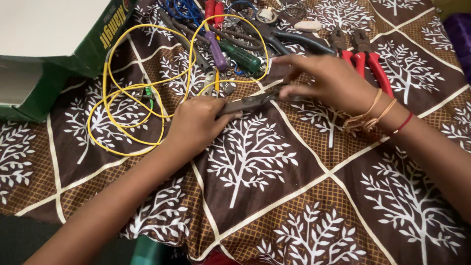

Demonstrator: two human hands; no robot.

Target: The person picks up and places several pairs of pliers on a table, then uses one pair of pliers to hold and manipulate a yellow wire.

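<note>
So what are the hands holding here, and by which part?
The left hand grips dark pliers by the handles. The right hand pinches the pliers' far end with its fingertips.

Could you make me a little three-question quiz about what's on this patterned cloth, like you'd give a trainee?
1. True or false: the left hand grips the dark metal pliers.
2. What colour is the looped wire lying left of the left hand? A) yellow B) white C) black
3. Which tool lies just beyond the right hand, near its wrist?

Key:
1. True; the right hand's fingertips meet the tool's far end.
2. A
3. The red-handled pliers, resting on the brown tree-print cloth.
</note>
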